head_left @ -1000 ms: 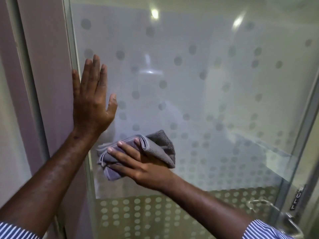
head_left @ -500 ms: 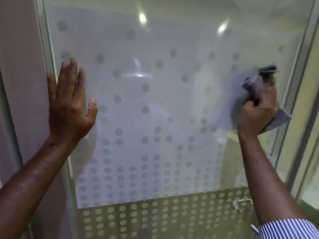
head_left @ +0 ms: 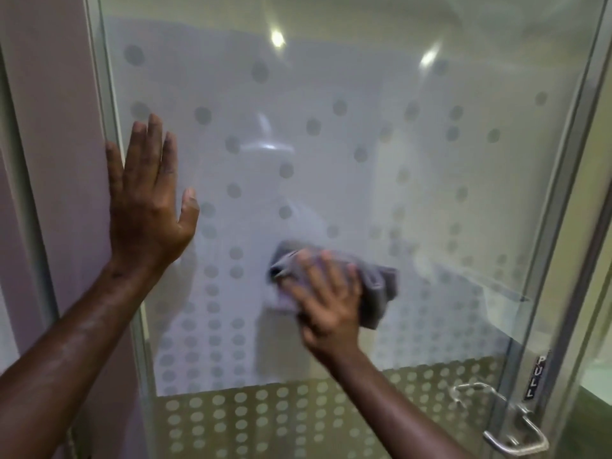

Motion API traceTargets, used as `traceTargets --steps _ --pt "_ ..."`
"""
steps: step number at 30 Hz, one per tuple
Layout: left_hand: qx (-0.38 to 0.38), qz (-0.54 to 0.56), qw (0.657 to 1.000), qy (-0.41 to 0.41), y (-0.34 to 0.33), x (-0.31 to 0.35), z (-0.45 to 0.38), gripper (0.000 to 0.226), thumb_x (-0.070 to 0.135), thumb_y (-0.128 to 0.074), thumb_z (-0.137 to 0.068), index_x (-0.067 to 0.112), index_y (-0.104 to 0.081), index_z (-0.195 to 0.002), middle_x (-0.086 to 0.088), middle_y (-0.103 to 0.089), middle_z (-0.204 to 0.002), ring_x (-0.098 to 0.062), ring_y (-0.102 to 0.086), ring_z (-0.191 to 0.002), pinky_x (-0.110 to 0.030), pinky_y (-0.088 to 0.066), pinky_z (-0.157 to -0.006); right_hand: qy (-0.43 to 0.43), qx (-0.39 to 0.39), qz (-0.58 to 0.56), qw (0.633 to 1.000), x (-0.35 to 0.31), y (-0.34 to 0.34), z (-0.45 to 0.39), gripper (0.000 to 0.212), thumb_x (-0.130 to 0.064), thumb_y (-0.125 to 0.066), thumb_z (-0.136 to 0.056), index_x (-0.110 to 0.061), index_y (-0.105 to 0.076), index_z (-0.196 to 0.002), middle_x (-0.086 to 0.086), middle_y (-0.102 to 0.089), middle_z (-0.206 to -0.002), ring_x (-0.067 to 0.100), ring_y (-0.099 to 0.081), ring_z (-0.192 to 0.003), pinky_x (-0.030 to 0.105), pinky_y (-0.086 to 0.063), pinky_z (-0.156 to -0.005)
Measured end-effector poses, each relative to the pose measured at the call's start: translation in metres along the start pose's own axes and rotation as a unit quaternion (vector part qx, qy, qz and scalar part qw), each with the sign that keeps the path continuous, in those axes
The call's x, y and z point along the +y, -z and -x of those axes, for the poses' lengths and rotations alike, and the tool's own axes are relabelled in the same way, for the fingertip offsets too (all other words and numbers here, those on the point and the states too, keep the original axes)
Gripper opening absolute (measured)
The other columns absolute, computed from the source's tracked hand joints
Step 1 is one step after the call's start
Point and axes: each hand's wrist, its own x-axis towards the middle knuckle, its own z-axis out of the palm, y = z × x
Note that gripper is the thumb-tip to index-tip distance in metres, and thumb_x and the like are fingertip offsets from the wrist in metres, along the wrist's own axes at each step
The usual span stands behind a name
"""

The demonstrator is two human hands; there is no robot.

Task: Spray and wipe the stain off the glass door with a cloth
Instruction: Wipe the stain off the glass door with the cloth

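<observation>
The frosted glass door with rows of grey dots (head_left: 331, 160) stands upright in a silver metal frame (head_left: 563, 207), and nothing in view serves as a container.

The right hand (head_left: 326, 306) presses a folded grey microfibre cloth (head_left: 377, 286) flat against the pane, a little below the middle of the door and roughly midway between its left and right edges. Its fingers (head_left: 308, 276) are spread and laid over the cloth, pinning it to the glass rather than curling round it; the fingertips point up and to the left. The cloth shows past the fingertips at the upper left and bulges out beyond the hand on the right, where it hangs in a loose fold. Its long axis runs from upper left down to lower right, though motion blur softens its outline.

The left hand (head_left: 149, 207) lies flat on the door near its left edge, palm to the glass, fingers open and pointing upward, thumb held out to the right. It holds nothing and is well apart from the cloth.

At the lower right corner of the door sits a silver metal loop handle (head_left: 510, 425), with a small dark vertical label reading PULL (head_left: 535, 377) on the frame just above it.

No stain can be made out on the glass.
</observation>
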Motion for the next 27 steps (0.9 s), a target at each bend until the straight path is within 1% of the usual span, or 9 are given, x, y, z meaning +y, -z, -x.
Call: traceTargets --steps 2,4,6,10,13,18,21,24,27 --pt "-0.001 0.002 1.0 0.0 0.001 0.0 0.0 0.069 0.024 -0.048 -0.096 0.002 -0.026 -0.157 -0.022 -0.02 -0.166 -0.037 -0.016 -0.156 -0.062 -0.011 -0.125 0.174 -0.119 -0.047 0.976 -0.02 -0.011 0.018 0.041 -0.007 -0.052 -0.099 -0.02 -0.066 -0.135 0.007 -0.044 -0.159 0.033 -0.034 -0.152 0.057 -0.019 -0.125" --pt "-0.005 0.0 1.0 -0.001 0.003 0.0 0.0 0.069 0.024 -0.049 -0.096 0.002 -0.026 -0.157 -0.022 -0.02 -0.167 -0.037 -0.016 -0.156 -0.062 -0.011 -0.125 0.315 -0.182 -0.062 0.929 -0.021 -0.015 0.023 0.036 -0.004 -0.048 -0.105 -0.013 -0.065 -0.136 0.01 -0.044 -0.16 0.033 -0.032 -0.153 0.051 -0.019 -0.127" --pt "-0.007 -0.005 1.0 0.003 0.003 -0.001 0.0 0.071 0.024 -0.051 -0.094 0.002 -0.027 -0.157 -0.023 -0.02 -0.166 -0.037 -0.017 -0.156 -0.061 -0.012 -0.125 0.354 -0.183 -0.046 0.916 -0.015 -0.01 0.004 0.035 -0.006 -0.045 -0.109 -0.011 -0.062 -0.139 0.011 -0.043 -0.16 0.034 -0.031 -0.153 0.052 -0.021 -0.127" --pt "-0.008 -0.015 1.0 0.0 0.001 -0.001 -0.002 0.073 0.024 -0.051 -0.092 0.001 -0.027 -0.157 -0.024 -0.021 -0.166 -0.038 -0.018 -0.156 -0.062 -0.013 -0.125 0.175 -0.024 0.058 0.982 -0.002 0.007 -0.075 0.045 -0.005 -0.043 -0.106 -0.028 -0.064 -0.138 0.003 -0.047 -0.158 0.031 -0.037 -0.151 0.061 -0.027 -0.121" --pt "-0.011 -0.024 1.0 -0.006 0.001 -0.002 -0.002 0.072 0.024 -0.05 -0.093 0.0 -0.025 -0.157 -0.025 -0.02 -0.166 -0.038 -0.018 -0.156 -0.062 -0.013 -0.125 0.037 0.071 0.091 0.993 -0.01 0.002 -0.111 0.039 -0.009 -0.056 -0.102 -0.033 -0.069 -0.13 0.001 -0.051 -0.155 0.03 -0.042 -0.148 0.063 -0.03 -0.117" --pt "-0.008 -0.027 1.0 -0.011 0.002 -0.002 -0.002 0.071 0.027 -0.047 -0.095 0.001 -0.024 -0.158 -0.023 -0.018 -0.167 -0.036 -0.016 -0.156 -0.06 -0.011 -0.126 0.152 0.042 0.08 0.984 -0.011 -0.001 -0.127 0.043 -0.005 -0.061 -0.098 -0.033 -0.07 -0.129 0.0 -0.053 -0.154 0.028 -0.045 -0.147 0.059 -0.032 -0.117" --pt "0.001 -0.025 1.0 -0.014 0.002 -0.003 -0.002 0.071 0.028 -0.049 -0.094 0.001 -0.027 -0.157 -0.023 -0.021 -0.166 -0.036 -0.019 -0.156 -0.059 -0.012 -0.126 0.154 0.057 0.108 0.981 0.008 0.011 -0.173 0.042 -0.007 -0.053 -0.102 -0.033 -0.069 -0.13 0.001 -0.053 -0.153 0.029 -0.046 -0.146 0.058 -0.032 -0.118" --pt "0.002 -0.022 1.0 -0.01 0.002 -0.004 -0.002 0.073 0.026 -0.051 -0.093 0.002 -0.027 -0.157 -0.022 -0.021 -0.166 -0.035 -0.018 -0.156 -0.056 -0.01 -0.127 0.037 0.112 0.152 0.981 0.05 0.033 -0.225 0.038 -0.019 -0.056 -0.098 -0.035 -0.067 -0.131 0.003 -0.056 -0.152 0.033 -0.049 -0.142 0.06 -0.032 -0.116" --pt "0.005 -0.021 1.0 -0.009 0.002 -0.003 -0.001 0.071 0.027 -0.051 -0.094 0.002 -0.028 -0.157 -0.021 -0.022 -0.166 -0.035 -0.019 -0.156 -0.056 -0.01 -0.127 -0.152 0.141 0.169 0.964 0.119 0.077 -0.245 0.054 -0.029 -0.053 -0.087 -0.036 -0.056 -0.141 0.001 -0.051 -0.156 0.027 -0.043 -0.146 0.055 -0.023 -0.12"
